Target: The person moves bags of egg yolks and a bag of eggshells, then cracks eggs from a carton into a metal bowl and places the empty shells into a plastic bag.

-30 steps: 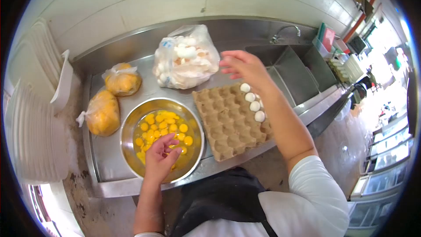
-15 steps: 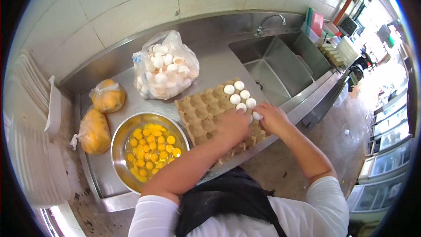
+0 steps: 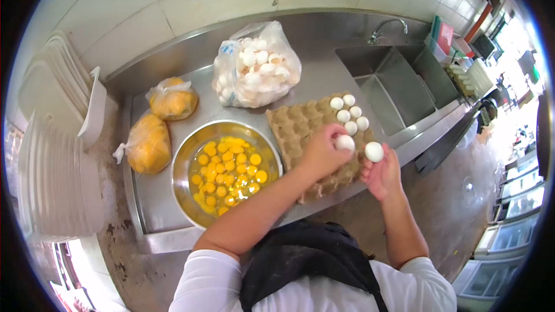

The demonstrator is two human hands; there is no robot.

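Observation:
My left hand grips a white egg above the right part of a brown cardboard egg tray. Just beyond the tray's right edge, my right hand is closed round another white egg, which faces up. Several whole eggs sit in the tray's far right cups; many of the cups on its left hold nothing. A steel bowl left of the tray contains many raw yolks in clear egg white. My left forearm passes over the bowl's near right side.
Behind the bowl stands a clear plastic bag of eggshells. Two tied bags of something yellow-orange lie at left, near stacked white plastic trays. A double sink with a faucet is at back right.
Both hands have lifted an egg from the tray's right side and drawn apart. The camera view has shifted, so the counter's things appear further right and higher.

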